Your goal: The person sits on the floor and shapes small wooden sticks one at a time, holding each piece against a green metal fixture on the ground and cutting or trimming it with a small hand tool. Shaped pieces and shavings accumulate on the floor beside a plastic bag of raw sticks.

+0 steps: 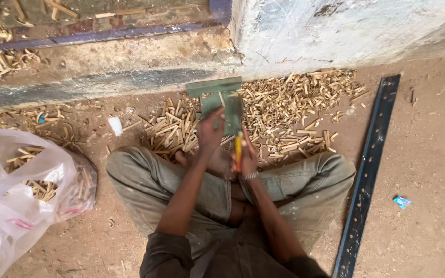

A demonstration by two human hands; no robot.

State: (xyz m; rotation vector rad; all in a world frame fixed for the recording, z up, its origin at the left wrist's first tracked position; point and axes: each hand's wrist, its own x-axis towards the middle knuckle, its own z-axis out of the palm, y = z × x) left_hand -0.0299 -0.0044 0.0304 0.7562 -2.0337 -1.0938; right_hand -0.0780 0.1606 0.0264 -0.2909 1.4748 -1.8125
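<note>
Green metal cutter (221,103) stood on the dirt floor (428,154) before crossed legs; left hand (209,131) gripped its side, right hand (245,154) closed around a yellow-handled tool (237,146). Cut wooden sticks (289,103) lay around; plastic bag (21,190) sat well apart.

Green flat metal blade tool (222,103), wide T-shaped top, upright on the dirt floor among short cut wood sticks (284,110). Yellow-handled tool (238,149) held near-vertical just below the blade.
</note>
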